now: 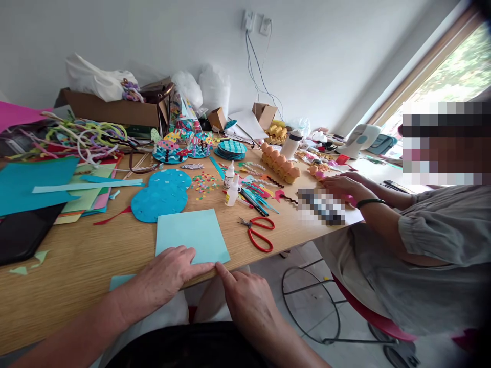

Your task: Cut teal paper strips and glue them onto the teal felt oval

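Note:
A light blue sheet of paper [192,230] lies at the table's near edge. My left hand [164,273] rests over its lower left part, fingers bent on the paper and thumb stretched along the near edge. At the lower right corner, my right hand [247,296] presses with its index finger, touching the left thumb; its other fingers are curled and partly hidden. Both hands hold the sheet. Red-handled scissors [261,234] lie just right of the paper, blades partly apart. Beyond it sits a bright blue cloud-shaped cutout [159,197]. More light blue paper [121,282] shows beside my left forearm.
Glue bottles [230,191], pens [255,202] and confetti [205,185] lie beyond the sheet. Coloured papers [38,184] and pipe cleaners [88,138] crowd the left. An egg carton strip [280,163] stands farther back. Another person [418,230] works at the right.

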`<action>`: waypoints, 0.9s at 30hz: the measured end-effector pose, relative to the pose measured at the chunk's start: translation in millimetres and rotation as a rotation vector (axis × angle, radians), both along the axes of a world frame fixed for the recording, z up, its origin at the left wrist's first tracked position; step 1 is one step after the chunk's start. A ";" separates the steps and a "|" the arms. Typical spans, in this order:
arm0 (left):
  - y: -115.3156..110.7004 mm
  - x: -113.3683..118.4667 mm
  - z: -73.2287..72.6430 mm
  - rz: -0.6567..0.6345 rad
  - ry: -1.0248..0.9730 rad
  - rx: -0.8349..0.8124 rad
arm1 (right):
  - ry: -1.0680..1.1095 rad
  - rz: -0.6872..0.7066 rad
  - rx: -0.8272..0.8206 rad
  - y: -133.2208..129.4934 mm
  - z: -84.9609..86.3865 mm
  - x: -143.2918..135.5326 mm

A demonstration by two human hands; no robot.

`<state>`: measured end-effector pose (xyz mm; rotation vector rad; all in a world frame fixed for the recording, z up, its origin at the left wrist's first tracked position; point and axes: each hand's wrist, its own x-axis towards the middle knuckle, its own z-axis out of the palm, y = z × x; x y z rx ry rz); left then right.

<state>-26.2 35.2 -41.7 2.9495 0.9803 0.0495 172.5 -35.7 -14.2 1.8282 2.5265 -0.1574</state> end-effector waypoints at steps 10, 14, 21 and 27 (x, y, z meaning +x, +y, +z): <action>4.0 -0.9 -5.1 -0.004 -0.004 -0.021 | -0.056 -0.116 0.038 2.0 14.5 5.5; 3.8 -1.0 -2.1 -0.004 0.004 -0.033 | -0.028 -0.017 0.093 4.5 8.2 0.2; 4.8 -2.8 1.5 0.012 -0.007 -0.110 | -0.066 -0.079 0.054 7.9 9.2 4.8; 3.4 0.5 7.9 0.028 0.033 -0.083 | 0.114 0.130 0.155 10.7 2.1 1.9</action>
